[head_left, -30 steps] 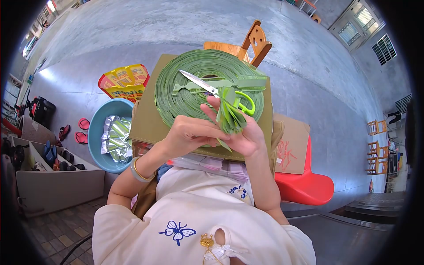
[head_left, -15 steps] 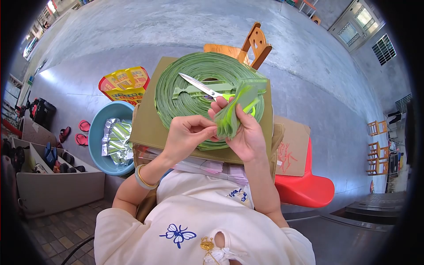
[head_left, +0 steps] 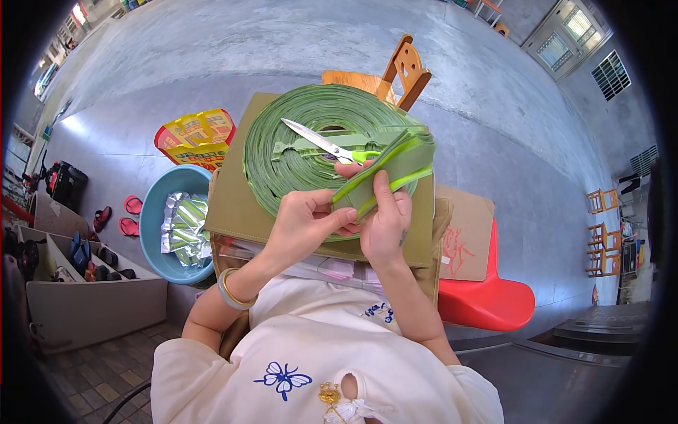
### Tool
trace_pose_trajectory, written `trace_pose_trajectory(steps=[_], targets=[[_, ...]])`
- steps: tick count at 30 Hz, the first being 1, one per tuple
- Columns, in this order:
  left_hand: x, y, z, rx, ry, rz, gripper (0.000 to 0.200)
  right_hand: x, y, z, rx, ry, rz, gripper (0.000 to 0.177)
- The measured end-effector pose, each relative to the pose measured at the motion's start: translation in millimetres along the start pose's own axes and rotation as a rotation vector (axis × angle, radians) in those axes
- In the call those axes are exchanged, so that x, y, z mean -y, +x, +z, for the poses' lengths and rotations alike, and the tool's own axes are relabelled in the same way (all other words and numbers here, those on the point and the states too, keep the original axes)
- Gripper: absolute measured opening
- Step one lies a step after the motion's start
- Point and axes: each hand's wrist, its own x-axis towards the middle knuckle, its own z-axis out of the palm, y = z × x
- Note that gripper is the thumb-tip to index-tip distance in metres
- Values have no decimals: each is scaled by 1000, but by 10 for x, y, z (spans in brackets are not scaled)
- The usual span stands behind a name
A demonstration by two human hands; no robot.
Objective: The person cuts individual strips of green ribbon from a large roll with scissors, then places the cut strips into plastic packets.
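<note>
Glossy metal scissors (head_left: 316, 138); smooth plastic tub (head_left: 152, 225).

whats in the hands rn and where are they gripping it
A folded green strip: the left hand grips its lower part, thumb on top; the right hand is at its lower left end.

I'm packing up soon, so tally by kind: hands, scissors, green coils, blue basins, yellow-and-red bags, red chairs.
Left hand and right hand: 2
Scissors: 1
Green coil: 1
Blue basin: 1
Yellow-and-red bag: 1
Red chair: 1
Total: 7
</note>
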Motion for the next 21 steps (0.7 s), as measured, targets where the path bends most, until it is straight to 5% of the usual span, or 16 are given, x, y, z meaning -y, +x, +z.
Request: trace_pose_trajectory(steps=[4, 8, 11, 13, 21], targets=[[91, 44, 0, -47, -22, -68, 16, -39, -47, 16, -1, 85, 17, 25], [-12, 38, -120, 61, 206, -63, 36, 28, -19, -64, 125, 156, 108, 25], [-227, 58, -281, 34, 167, 146, 56, 346, 91, -90, 314, -458, 361, 21], [-319, 99, -355, 20, 226, 227, 64, 327, 59, -91, 343, -590, 397, 18], [-474, 215, -511, 6, 439, 79, 12, 279, 70, -185, 527, -637, 540, 13]])
